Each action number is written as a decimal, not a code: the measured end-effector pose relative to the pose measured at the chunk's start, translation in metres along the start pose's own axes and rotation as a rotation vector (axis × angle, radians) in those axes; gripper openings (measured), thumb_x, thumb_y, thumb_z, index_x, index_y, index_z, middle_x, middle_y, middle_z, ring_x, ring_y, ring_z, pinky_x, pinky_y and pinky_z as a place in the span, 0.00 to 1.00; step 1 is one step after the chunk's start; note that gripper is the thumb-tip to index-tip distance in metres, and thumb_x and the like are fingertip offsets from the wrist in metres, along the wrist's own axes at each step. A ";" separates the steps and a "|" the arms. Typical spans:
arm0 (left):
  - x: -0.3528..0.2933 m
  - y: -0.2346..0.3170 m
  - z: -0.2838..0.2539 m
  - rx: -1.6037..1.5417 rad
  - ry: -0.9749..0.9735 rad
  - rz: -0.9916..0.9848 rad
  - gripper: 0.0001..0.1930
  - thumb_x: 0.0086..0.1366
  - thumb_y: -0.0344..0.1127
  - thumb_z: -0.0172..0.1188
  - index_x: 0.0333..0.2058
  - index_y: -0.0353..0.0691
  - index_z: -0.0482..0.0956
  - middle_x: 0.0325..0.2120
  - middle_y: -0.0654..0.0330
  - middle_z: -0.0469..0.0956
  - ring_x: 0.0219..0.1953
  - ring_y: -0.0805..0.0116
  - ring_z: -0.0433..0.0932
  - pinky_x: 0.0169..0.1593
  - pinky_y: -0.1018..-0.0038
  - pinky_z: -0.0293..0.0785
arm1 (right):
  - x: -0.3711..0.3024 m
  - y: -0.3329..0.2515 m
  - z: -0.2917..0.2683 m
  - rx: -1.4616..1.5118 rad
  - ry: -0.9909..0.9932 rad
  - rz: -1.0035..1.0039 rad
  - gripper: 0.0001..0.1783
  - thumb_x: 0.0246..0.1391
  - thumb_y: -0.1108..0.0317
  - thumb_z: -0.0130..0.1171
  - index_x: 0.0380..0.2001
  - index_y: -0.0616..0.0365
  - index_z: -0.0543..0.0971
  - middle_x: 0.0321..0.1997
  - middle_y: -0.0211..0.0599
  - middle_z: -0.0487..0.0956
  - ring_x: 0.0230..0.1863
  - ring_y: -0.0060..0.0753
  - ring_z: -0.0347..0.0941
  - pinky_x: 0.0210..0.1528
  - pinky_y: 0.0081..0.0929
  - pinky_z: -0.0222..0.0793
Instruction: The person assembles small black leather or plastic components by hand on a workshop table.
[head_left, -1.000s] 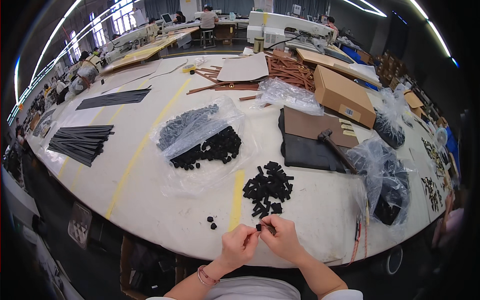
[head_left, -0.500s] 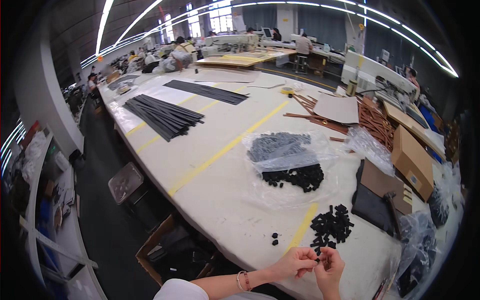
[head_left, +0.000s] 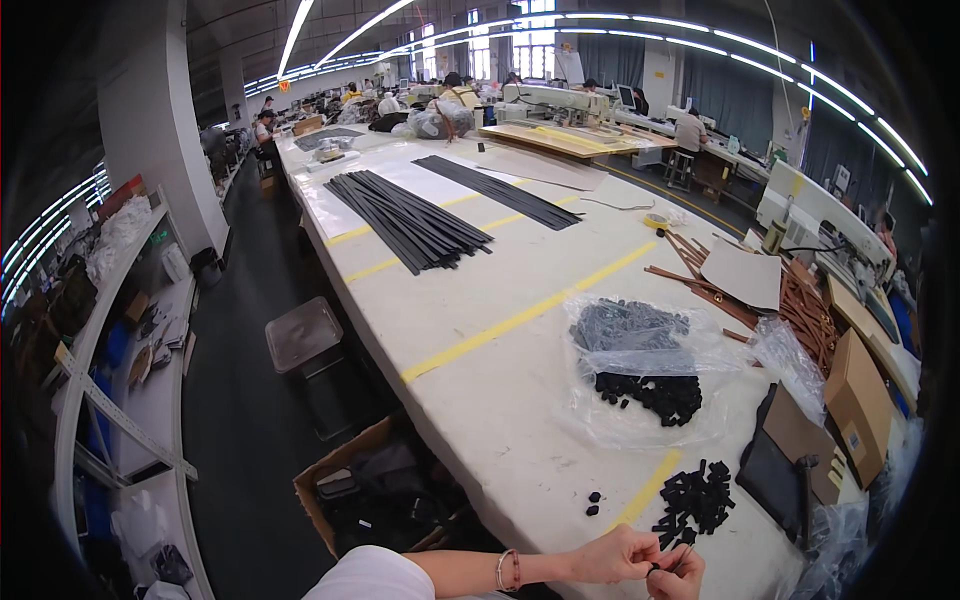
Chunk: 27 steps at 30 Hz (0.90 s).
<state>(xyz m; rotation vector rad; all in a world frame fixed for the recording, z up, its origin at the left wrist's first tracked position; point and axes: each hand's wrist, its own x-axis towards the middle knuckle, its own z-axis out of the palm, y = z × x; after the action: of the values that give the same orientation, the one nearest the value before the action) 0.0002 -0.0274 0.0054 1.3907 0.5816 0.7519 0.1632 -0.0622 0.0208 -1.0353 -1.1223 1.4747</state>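
Note:
At the near edge of the table, my left hand and my right hand meet, fingertips pinched together. Between them is a small black piece, mostly covered by the fingers. Just beyond lies a loose pile of short black strips. Two small black pieces sit apart, left of the pile. Farther off, a clear plastic bag lies with its mouth toward me, full of small black pieces, some spilling at its opening.
Long black strips lie in two groups farther up the white table. Brown strips, a cardboard box and a hammer crowd the right side. An open carton and a stool stand left, below the table edge.
The view has swung left and tilted, so the table appears shifted right and down. My hands stay together at the near edge, the black piece still between the fingertips.

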 end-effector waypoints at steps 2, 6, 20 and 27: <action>0.003 -0.014 0.010 0.246 0.167 0.218 0.03 0.50 0.27 0.50 0.21 0.35 0.65 0.11 0.63 0.65 0.16 0.72 0.68 0.20 0.76 0.63 | 0.002 -0.004 0.004 -0.065 0.066 0.058 0.03 0.38 0.78 0.52 0.19 0.61 0.69 0.15 0.24 0.66 0.14 0.13 0.57 0.16 0.11 0.51; 0.007 -0.018 0.019 0.761 0.432 0.648 0.04 0.48 0.27 0.51 0.21 0.36 0.65 0.15 0.56 0.68 0.16 0.59 0.68 0.21 0.73 0.64 | 0.007 0.001 0.014 -0.559 0.235 -0.273 0.05 0.41 0.81 0.50 0.16 0.62 0.69 0.13 0.24 0.65 0.16 0.12 0.56 0.18 0.13 0.52; 0.013 -0.009 0.001 -0.504 0.091 -0.126 0.06 0.52 0.24 0.42 0.29 0.34 0.67 0.18 0.66 0.66 0.09 0.84 0.58 0.10 0.85 0.52 | -0.001 -0.006 -0.003 -0.442 -0.036 0.035 0.06 0.56 0.69 0.43 0.29 0.57 0.69 0.16 0.22 0.64 0.16 0.11 0.55 0.18 0.10 0.49; 0.008 -0.011 0.002 -0.679 0.022 -0.234 0.07 0.53 0.27 0.41 0.29 0.36 0.69 0.16 0.65 0.66 0.06 0.86 0.53 0.07 0.86 0.45 | -0.006 -0.012 -0.006 -0.238 -0.132 0.169 0.06 0.54 0.69 0.46 0.30 0.57 0.72 0.15 0.23 0.67 0.13 0.10 0.54 0.15 0.08 0.46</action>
<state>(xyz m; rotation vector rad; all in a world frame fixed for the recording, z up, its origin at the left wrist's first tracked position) 0.0084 -0.0234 -0.0049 0.6757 0.4360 0.6875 0.1726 -0.0656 0.0314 -1.2363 -1.3570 1.5880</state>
